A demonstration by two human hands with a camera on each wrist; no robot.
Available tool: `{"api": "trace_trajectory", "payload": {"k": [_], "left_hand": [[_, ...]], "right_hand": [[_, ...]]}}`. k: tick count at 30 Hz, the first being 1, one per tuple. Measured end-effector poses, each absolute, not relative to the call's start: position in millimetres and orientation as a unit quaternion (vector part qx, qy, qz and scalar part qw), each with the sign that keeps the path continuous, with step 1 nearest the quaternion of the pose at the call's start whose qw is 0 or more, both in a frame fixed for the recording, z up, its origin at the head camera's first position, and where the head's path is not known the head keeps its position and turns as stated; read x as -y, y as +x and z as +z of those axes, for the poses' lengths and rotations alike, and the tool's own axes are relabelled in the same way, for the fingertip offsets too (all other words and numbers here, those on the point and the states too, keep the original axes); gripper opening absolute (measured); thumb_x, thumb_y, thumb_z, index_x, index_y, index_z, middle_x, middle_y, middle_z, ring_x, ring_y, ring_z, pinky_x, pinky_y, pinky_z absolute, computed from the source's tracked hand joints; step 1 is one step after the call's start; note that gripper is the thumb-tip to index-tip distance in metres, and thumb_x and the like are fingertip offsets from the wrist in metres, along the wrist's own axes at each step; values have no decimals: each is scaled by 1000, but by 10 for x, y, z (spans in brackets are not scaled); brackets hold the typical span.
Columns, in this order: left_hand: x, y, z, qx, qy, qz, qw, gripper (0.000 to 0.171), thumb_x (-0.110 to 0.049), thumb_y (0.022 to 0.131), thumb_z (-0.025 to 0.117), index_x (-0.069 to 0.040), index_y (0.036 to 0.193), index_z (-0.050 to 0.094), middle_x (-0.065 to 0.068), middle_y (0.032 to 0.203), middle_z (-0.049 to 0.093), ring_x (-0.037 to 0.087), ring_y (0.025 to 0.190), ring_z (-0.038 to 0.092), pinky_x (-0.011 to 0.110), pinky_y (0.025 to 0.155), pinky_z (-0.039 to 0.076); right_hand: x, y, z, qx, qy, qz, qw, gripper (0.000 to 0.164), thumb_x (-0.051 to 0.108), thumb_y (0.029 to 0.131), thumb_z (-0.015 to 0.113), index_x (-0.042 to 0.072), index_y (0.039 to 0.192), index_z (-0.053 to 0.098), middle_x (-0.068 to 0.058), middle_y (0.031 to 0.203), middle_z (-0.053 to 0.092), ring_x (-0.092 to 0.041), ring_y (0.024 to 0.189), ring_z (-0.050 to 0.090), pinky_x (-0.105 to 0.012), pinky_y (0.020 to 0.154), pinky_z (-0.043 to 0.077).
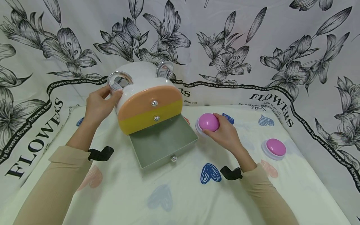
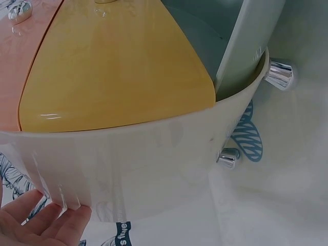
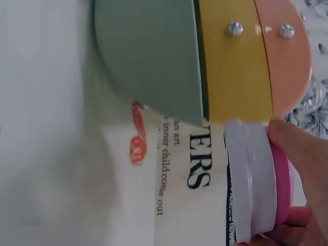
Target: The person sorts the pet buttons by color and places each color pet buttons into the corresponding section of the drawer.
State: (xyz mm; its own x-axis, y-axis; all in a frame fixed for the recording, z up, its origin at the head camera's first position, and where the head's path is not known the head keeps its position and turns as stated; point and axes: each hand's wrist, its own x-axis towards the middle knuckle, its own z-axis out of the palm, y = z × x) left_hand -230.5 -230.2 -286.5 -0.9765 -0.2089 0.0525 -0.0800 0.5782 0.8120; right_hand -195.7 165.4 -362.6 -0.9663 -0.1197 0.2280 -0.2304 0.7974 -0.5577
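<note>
A small white drawer box (image 1: 140,70) with silver ear-like rings on top stands tilted toward me. Its orange drawer (image 1: 137,101) and yellow drawer (image 1: 143,120) are pushed in; the green drawer (image 1: 163,143) at the bottom is pulled out, nothing visible inside. My left hand (image 1: 99,104) grips the box's side just under the left ring; in the left wrist view its fingertips (image 2: 77,218) press the white shell. My right hand (image 1: 226,132) holds a round, pink-topped white object (image 1: 208,122) by its pink part, in the air right of the green drawer.
A second round pink-topped object (image 1: 275,147) lies on the heart-printed cloth (image 1: 180,203) at the right. Behind the box hangs a white flower-printed cloth (image 1: 191,62). Black straps (image 1: 232,172) are around both wrists.
</note>
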Motion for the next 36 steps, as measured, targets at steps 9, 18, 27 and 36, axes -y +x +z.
{"api": "trace_trajectory", "payload": {"k": [9, 18, 27, 36], "left_hand": [[2291, -2302, -2849, 886, 80, -450, 73, 72, -62, 76, 45, -22, 135, 34, 5, 140, 29, 20, 130, 22, 46, 97, 31], [2285, -2297, -2849, 885, 81, -452, 74, 71, -62, 76, 46, -23, 134, 35, 5, 140, 30, 20, 130, 22, 46, 98, 31], [2286, -2293, -2846, 883, 89, -456, 66, 72, -62, 76, 46, -23, 135, 33, 5, 141, 28, 21, 130, 20, 46, 98, 31], [2278, -2289, -2842, 884, 94, -454, 67, 72, -63, 76, 45, -24, 136, 32, 5, 141, 27, 21, 130, 21, 46, 98, 31]], "right_hand": [[-1345, -1956, -3563, 940, 133, 306, 74, 78, 45, 69, 69, 6, 128, 38, -11, 119, 49, -24, 104, 51, -38, 78, 49], [-1053, -1946, -3583, 939, 155, 301, 62, 76, 45, 68, 70, 9, 127, 40, -5, 117, 50, -19, 102, 52, -33, 77, 50], [-798, -1957, -3682, 931, 198, 305, 31, 73, 42, 67, 71, 8, 124, 41, -2, 114, 52, -14, 97, 53, -28, 75, 50], [-593, -2005, -3766, 930, 237, 281, 25, 71, 44, 67, 70, 5, 120, 43, -3, 109, 55, -12, 90, 56, -25, 75, 49]]}}
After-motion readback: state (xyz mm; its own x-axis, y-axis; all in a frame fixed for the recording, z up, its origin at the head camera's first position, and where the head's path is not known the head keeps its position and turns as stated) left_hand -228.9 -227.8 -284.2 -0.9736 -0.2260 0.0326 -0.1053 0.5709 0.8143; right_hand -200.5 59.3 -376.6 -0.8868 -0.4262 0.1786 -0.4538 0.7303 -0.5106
